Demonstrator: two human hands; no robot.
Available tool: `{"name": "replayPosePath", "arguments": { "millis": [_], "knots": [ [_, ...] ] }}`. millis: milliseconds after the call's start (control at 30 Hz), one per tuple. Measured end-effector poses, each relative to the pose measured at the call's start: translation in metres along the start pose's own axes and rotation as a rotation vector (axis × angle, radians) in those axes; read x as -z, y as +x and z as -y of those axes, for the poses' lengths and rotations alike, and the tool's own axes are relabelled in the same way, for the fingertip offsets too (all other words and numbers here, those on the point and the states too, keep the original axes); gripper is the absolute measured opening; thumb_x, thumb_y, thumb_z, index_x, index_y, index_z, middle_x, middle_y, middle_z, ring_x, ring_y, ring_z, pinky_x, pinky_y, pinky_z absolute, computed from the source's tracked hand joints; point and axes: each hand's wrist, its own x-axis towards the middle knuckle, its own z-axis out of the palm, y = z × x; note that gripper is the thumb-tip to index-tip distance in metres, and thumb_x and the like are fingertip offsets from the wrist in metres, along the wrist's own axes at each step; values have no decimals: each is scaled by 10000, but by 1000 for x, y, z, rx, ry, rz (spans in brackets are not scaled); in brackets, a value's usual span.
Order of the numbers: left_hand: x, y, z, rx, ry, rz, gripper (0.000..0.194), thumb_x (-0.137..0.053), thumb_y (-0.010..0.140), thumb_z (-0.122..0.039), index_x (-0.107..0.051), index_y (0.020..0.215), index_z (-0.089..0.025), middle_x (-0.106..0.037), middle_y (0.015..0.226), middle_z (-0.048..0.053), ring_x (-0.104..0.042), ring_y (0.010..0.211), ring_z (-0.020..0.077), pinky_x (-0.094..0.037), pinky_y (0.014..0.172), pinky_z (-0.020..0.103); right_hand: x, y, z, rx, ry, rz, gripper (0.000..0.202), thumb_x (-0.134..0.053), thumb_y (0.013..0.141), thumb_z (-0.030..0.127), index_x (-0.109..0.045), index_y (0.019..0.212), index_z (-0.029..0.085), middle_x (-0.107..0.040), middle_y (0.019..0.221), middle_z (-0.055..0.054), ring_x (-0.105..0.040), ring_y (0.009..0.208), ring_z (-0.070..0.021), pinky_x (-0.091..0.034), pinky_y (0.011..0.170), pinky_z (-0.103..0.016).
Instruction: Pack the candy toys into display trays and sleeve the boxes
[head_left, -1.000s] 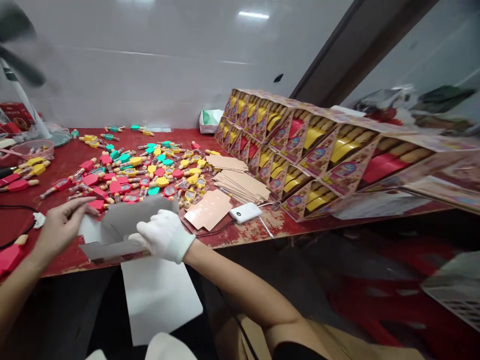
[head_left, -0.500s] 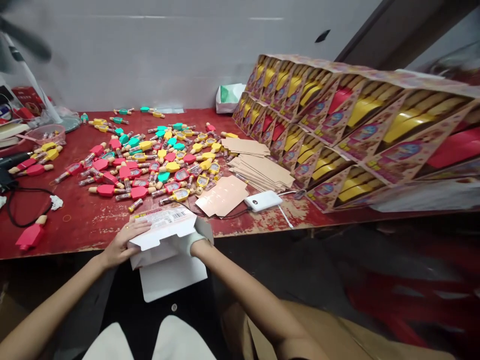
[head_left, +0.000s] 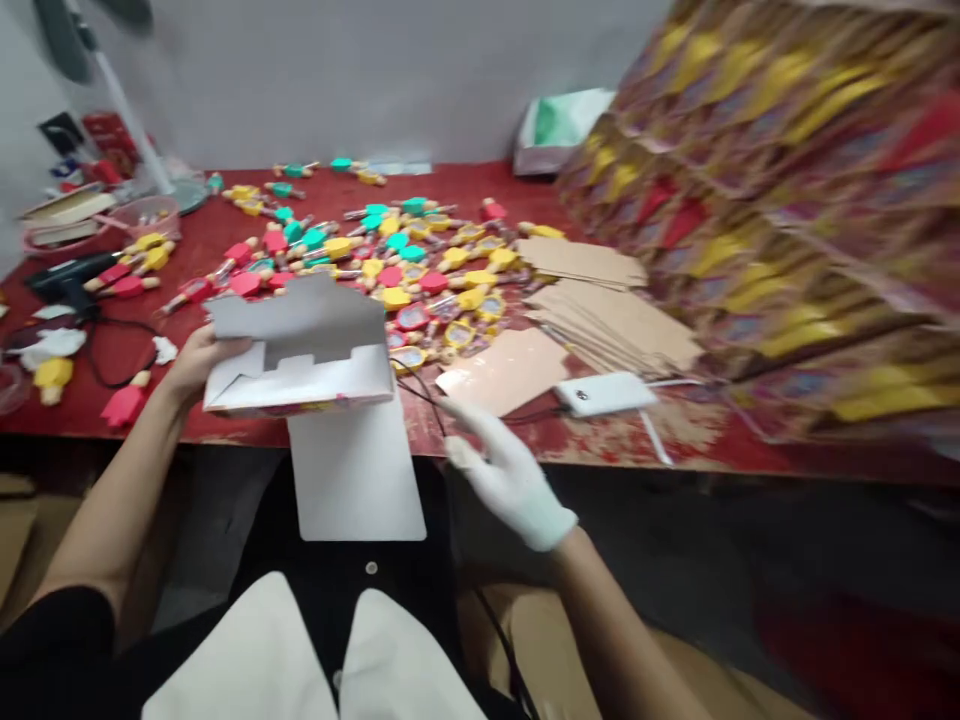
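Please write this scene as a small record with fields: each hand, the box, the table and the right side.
Left hand: bare, holding the open box by its left end
Right hand: white-gloved, fingers spread, holding nothing, near the table's front edge
Box state: open toward the top, pale inside; a white flap hangs below it
Table: red, with scattered pink, yellow and green pieces, flat brown cards and a white device
Right side: stacked display boxes, blurred; print unreadable

Fan (head_left: pixel 125 112) just beside a pink basket (head_left: pixel 166 227).
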Motion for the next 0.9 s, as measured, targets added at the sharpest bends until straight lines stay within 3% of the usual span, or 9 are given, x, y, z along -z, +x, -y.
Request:
{"name": "replayPosePath", "arguments": {
  "millis": [100, 200, 367, 500, 600, 700, 767, 833, 900],
  "knots": [
    [-16, -1, 4, 101, -164, 123, 568, -925, 529, -324, -741, 1026, -119, -791, 931, 32, -716, 753, 165, -585, 736, 267, -13, 25, -13, 7, 254, -50, 696, -441, 1011, 574, -272, 1618, 277, -357, 1635, -134, -459, 1466, -246, -485, 1151, -456],
    [-33, -3, 14, 142, -193, 203, 535, -916, 520, -296, -751, 999, -124, -781, 861, 31, -706, 688, 158, -561, 670, 243, -27, 59, -9, 118, 358, 61, 794, -373, 992, 674, -179, 1645, 267, -268, 1677, -124, -392, 1511, -236, -455, 1178, -445],
    [-41, -10, 27, 84, -234, 208, 363, -858, 592, -246, -797, 938, -157, -786, 870, 39, -711, 735, 170, -559, 712, 270, -53, 82, -1, 97, 325, 31, 656, -677, 854, 528, -522, 1409, 214, -564, 1450, -133, -546, 1363, -261, -471, 1150, -427],
    [-47, -22, 49, -70, -207, 237, 129, -721, 631, -176, -809, 724, -184, -795, 936, 77, -727, 898, 220, -559, 796, 324, -75, 62, -4, 109, 366, -125, 168, -588, 893, 326, -648, 994, 205, -680, 1077, -96, -660, 1047, -213, -562, 947, -392],
    [-47, -35, 66, -187, -66, 276, 171, -631, 687, -183, -798, 674, -221, -792, 902, 75, -723, 917, 239, -560, 893, 422, -82, 45, -14, 211, 225, -125, 161, -535, 939, 289, -678, 930, 216, -689, 1053, -95, -643, 1037, -215, -542, 972, -432],
    [-37, -49, 68, -288, 244, 551, 214, -661, 779, -260, -826, 915, -275, -757, 1212, 75, -625, 1258, 308, -423, 1149, 558, -85, 36, -26, 394, -159, 33, 268, -504, 978, 237, -742, 1100, 249, -689, 1214, -101, -602, 1129, -224, -505, 1043, -461],
    [-30, -56, 65, -280, 447, 741, 429, -734, 810, -367, -737, 1238, -338, -567, 1517, 52, -425, 1482, 350, -288, 1242, 610, -86, 33, -30, 432, -386, 138, 379, -451, 997, 181, -719, 1252, 266, -644, 1336, -102, -558, 1222, -226, -468, 1101, -451],
    [-27, -62, 64, -258, 576, 725, 585, -736, 846, -473, -607, 1408, -373, -415, 1633, 42, -316, 1547, 367, -234, 1260, 639, -87, 31, -29, 401, -541, 199, 466, -424, 993, 144, -650, 1384, 260, -578, 1431, -116, -490, 1327, -244, -415, 1156, -452],
    [-31, -65, 70, -288, 644, 584, 540, -668, 907, -515, -600, 1418, -352, -442, 1615, 62, -351, 1530, 358, -260, 1254, 637, -85, 28, -23, 367, -628, 258, 544, -516, 954, 191, -548, 1496, 228, -465, 1539, -153, -365, 1442, -320, -350, 1189, -522]
  ]
}}
